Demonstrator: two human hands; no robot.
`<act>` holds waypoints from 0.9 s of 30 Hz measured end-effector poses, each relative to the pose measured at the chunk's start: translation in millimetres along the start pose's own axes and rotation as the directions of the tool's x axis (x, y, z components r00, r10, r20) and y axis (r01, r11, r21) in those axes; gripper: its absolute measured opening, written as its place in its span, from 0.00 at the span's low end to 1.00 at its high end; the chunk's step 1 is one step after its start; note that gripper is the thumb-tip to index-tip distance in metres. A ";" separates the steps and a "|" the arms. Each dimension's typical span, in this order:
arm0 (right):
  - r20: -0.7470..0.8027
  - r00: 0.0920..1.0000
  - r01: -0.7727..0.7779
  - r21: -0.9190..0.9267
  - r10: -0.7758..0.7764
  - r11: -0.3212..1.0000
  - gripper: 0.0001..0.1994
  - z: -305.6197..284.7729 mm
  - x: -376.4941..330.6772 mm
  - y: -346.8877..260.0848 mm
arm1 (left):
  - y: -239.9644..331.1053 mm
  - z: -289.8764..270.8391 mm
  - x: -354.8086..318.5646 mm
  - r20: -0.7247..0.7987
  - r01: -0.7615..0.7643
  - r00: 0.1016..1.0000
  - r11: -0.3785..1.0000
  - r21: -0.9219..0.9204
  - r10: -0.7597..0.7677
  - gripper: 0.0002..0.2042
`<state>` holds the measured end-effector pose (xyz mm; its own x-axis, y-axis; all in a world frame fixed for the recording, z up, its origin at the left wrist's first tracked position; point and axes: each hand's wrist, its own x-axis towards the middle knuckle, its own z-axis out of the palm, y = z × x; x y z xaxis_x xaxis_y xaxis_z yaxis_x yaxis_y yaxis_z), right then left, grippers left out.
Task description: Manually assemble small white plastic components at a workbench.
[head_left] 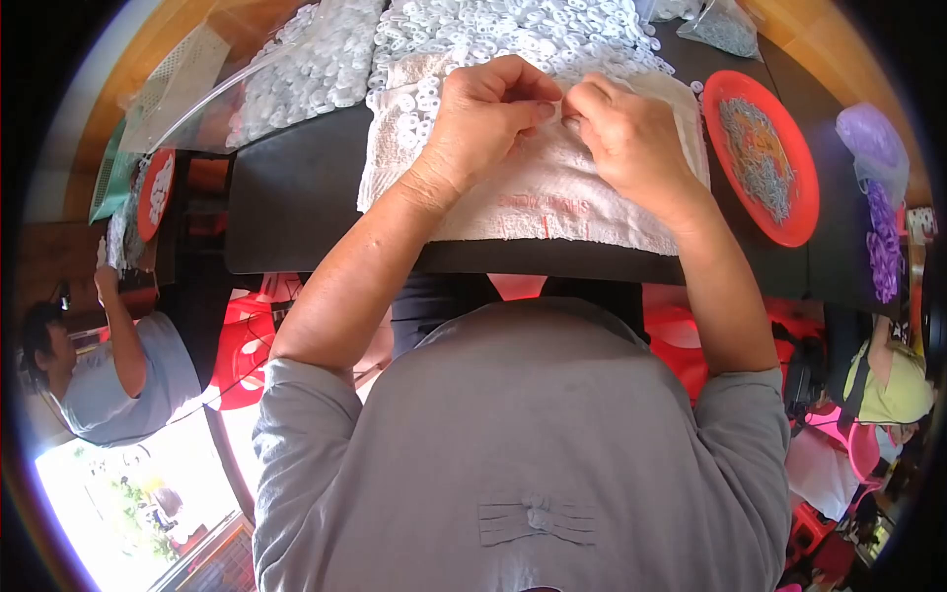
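Note:
Over a pale towel (473, 212) on the dark table, my left hand (483, 113) is closed in a pinch, thumb against forefinger. Close by on its right, my right hand (631, 143) pinches too, its fingertips pointing at the left ones. Whatever the fingertips hold is too small or hidden to make out. A few small white oval plastic pieces with holes (416, 111) lie on the towel beside my left hand. Beyond both hands spreads a big heap of the same white pieces (533, 28).
To the right stands a red oval plate (804, 212) of thin silvery metal pieces (755, 158). A clear bag (725, 30) sits at the back right, a purple bag (873, 138) at the far right. More white pieces (306, 79) fill the back left. Other people (128, 375) sit on both sides.

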<state>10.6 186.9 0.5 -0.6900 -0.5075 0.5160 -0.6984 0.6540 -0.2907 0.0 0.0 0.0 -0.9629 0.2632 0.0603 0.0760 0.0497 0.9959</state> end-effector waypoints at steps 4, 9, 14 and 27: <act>0.026 1.000 0.014 -0.020 -0.014 1.000 0.05 1.2 -1.9 -3.1 | -4.7 0.6 0.7 -0.013 -0.031 0.999 0.999 -0.010 0.031 0.04; 0.033 0.999 -0.034 0.029 0.033 0.999 0.04 -2.8 -1.6 -4.2 | 8.9 -4.8 2.0 -0.092 0.041 0.995 0.998 0.050 -0.036 0.05; -0.014 0.998 -0.056 0.024 0.056 0.998 0.03 -4.4 -2.1 -0.2 | 19.7 -14.0 -2.6 0.112 0.039 0.991 0.964 0.264 -0.071 0.05; -0.133 0.988 -0.063 0.102 0.076 0.993 0.04 -8.6 1.2 2.9 | -8.1 -9.8 -2.2 0.372 -0.490 0.872 0.604 0.629 0.319 0.07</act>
<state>9.4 193.1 7.2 -0.7096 -0.3771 0.5953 -0.6696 0.6238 -0.4031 -1.0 -10.4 -7.5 -0.7187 0.6036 0.3453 0.6802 0.5070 0.5294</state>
